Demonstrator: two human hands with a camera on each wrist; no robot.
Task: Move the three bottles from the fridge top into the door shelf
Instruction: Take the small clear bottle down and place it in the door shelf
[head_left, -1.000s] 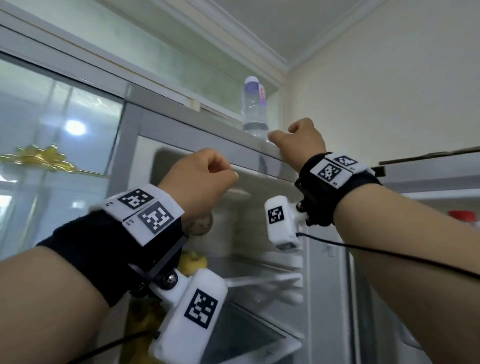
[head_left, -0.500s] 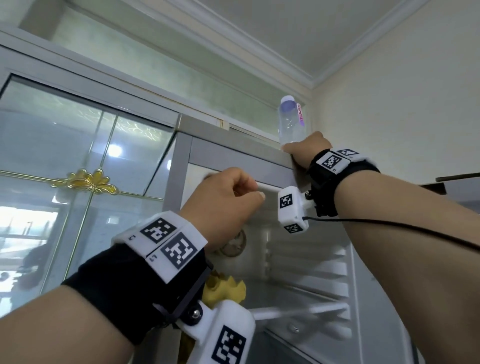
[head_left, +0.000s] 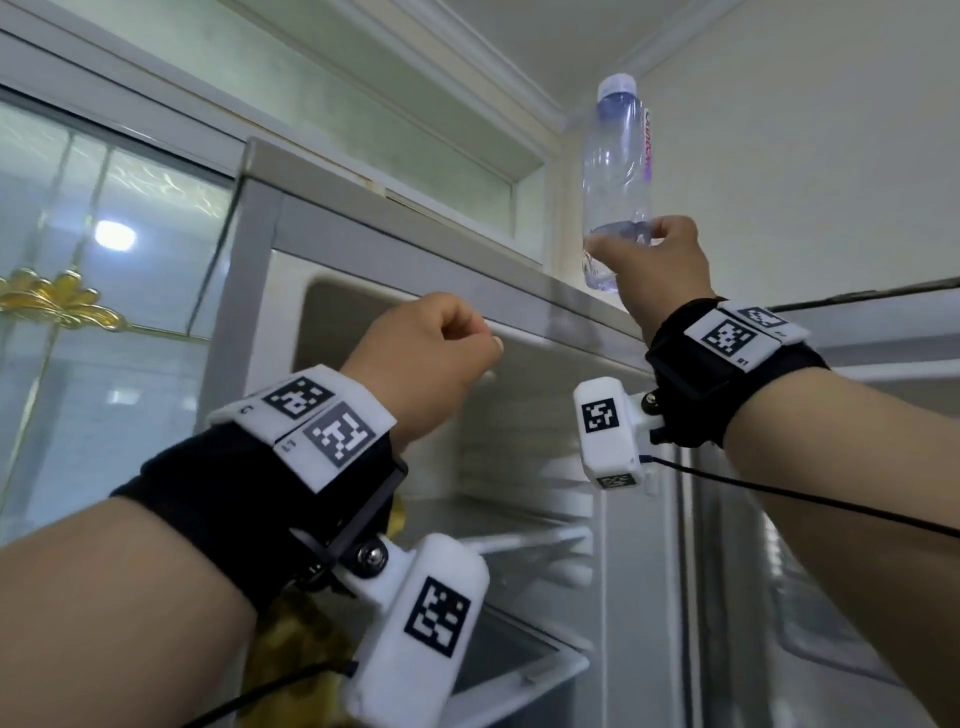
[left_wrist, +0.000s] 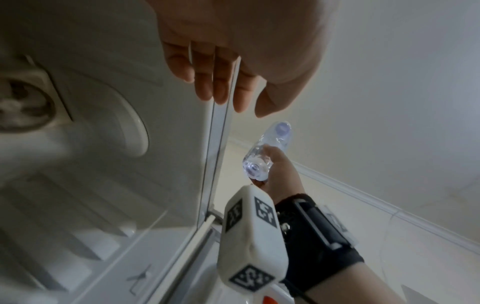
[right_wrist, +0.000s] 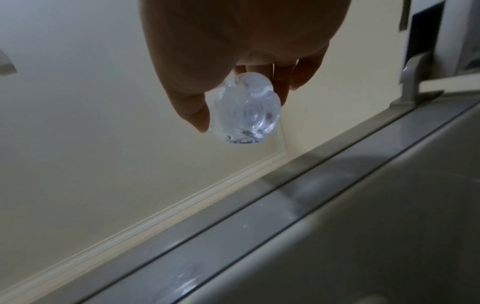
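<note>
A clear plastic bottle (head_left: 618, 171) with a pale cap stands upright in the air just above the fridge top (head_left: 467, 265), at its right end. My right hand (head_left: 623, 236) grips its lower part, thumb on one side and fingers on the other. The right wrist view shows the bottle's base (right_wrist: 249, 111) free, with my right hand (right_wrist: 241, 92) around it. My left hand (head_left: 447, 353) hangs loosely curled in front of the fridge's upper front edge and holds nothing. In the left wrist view, the left hand (left_wrist: 228, 90) is bare and the bottle (left_wrist: 262, 158) shows beyond. No other bottles are in view.
The fridge compartment (head_left: 519, 519) stands open below my hands, with white shelves and something yellow (head_left: 291, 639) at the lower left. The open door's inner panel (head_left: 810, 623) is to the right. A glass-fronted cabinet (head_left: 104, 260) stands to the left, and a fan vent (left_wrist: 23, 107) sits inside the fridge.
My right hand has closed round the bottle's base and raised it off the fridge top. The left hand stayed curled near the fridge's front edge. The head view tilted upward.
</note>
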